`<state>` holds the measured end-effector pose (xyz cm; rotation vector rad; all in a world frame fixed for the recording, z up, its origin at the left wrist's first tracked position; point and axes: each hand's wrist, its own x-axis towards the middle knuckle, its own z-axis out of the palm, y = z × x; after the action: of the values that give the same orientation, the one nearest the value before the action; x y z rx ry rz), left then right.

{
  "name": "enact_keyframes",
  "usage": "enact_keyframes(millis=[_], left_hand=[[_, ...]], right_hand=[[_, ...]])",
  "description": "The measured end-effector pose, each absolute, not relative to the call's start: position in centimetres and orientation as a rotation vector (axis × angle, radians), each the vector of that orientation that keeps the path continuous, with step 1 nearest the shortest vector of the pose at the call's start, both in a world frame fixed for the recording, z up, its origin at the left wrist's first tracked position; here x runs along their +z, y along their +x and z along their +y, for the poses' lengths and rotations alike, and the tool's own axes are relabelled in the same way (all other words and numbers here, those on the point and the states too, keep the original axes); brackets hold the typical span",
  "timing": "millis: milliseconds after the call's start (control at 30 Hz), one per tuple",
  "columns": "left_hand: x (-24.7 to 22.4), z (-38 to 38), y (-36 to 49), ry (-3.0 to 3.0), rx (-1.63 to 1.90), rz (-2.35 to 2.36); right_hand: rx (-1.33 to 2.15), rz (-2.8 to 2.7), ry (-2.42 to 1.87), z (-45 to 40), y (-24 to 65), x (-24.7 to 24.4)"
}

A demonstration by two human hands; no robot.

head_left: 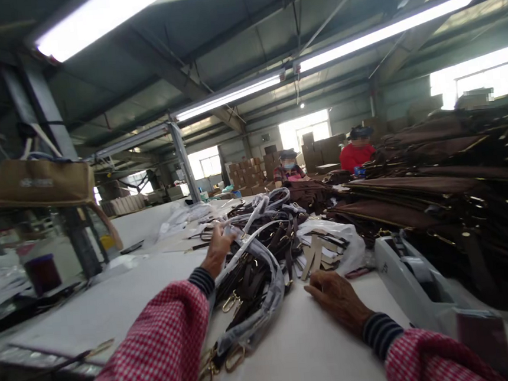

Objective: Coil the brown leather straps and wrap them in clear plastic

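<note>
My left hand reaches into a heap of dark brown straps with gold-coloured metal clasps. Its fingers close on a plastic-wrapped strap, though their tips are small and partly blurred. Another plastic-wrapped strap curves over the near side of the heap, ending in a gold clasp close to me. My right hand rests on the white tabletop, fingers loosely bent, thumb apart, holding nothing that I can see. Just beyond it, beige and dark strips lie in a clear plastic bag.
A grey tape dispenser stands to the right of my right hand. Behind it are high stacks of dark brown bags. Two people sit across the table. A brown bag hangs from a post at left.
</note>
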<state>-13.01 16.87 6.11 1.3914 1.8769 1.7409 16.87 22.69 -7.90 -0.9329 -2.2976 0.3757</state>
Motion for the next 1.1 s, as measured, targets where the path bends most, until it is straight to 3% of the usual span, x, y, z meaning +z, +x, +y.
enact_keyframes(millis=[133, 233, 567, 900, 1100], left_hand=[[-1.9, 16.6, -13.4, 1.525, 1.253, 2.240], [-3.6, 17.3, -14.1, 1.625, 1.041, 2.395], [-4.5, 17.1, -14.4, 1.750, 0.709, 2.668], [-0.6, 14.4, -14.4, 1.794, 0.566, 2.644], [1.2, 12.0, -11.5, 1.760, 0.645, 2.711]], right_hand=[[0.379, -2.306, -0.920, 22.7, 16.7, -8.4], [0.380, -2.320, -0.922, 22.7, 16.8, -8.4], [0.386, -2.348, -0.945, 22.3, 16.7, -7.9], [0.438, -2.305, -0.927, 22.1, 16.8, -7.6], [0.649, -2.178, -0.863, 22.1, 17.0, -7.5]])
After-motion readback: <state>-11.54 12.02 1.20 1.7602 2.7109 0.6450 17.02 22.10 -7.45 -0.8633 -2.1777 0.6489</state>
